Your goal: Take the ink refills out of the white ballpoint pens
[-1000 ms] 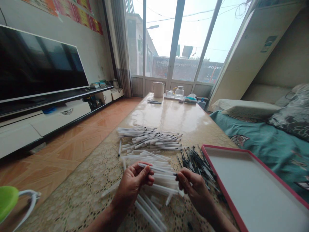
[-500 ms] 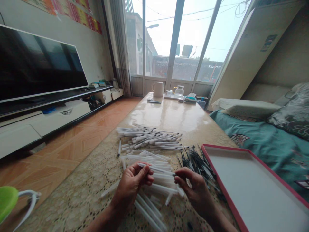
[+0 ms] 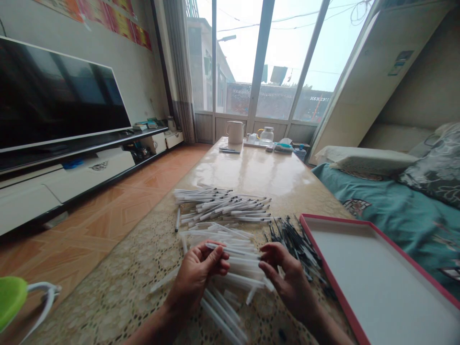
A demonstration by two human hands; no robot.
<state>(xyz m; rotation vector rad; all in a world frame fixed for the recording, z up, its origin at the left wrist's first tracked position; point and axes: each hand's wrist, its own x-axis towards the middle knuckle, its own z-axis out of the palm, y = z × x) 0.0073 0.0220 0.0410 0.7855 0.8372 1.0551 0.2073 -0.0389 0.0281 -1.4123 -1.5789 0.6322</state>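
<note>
My left hand [image 3: 201, 273] is closed on a white pen barrel [image 3: 233, 251] that lies level between my hands above the table. My right hand [image 3: 283, 275] pinches the barrel's right end, where a thin dark tip shows; I cannot tell whether it grips a refill. Under my hands lies a heap of empty white barrels [image 3: 223, 282]. Further back sits a pile of assembled white pens [image 3: 223, 206]. A bunch of thin black refills [image 3: 294, 239] lies just right of my right hand.
A red-rimmed white tray [image 3: 377, 282] lies at the right by the teal bed [image 3: 395, 211]. A jug [image 3: 235, 132], a glass pot and small items stand at the table's far end. A TV and low cabinet line the left wall. A green object [image 3: 10, 297] shows at the lower left.
My right hand has shifted slightly left toward the barrel's end, its fingers closing in on the tip. My left hand has stayed in place.
</note>
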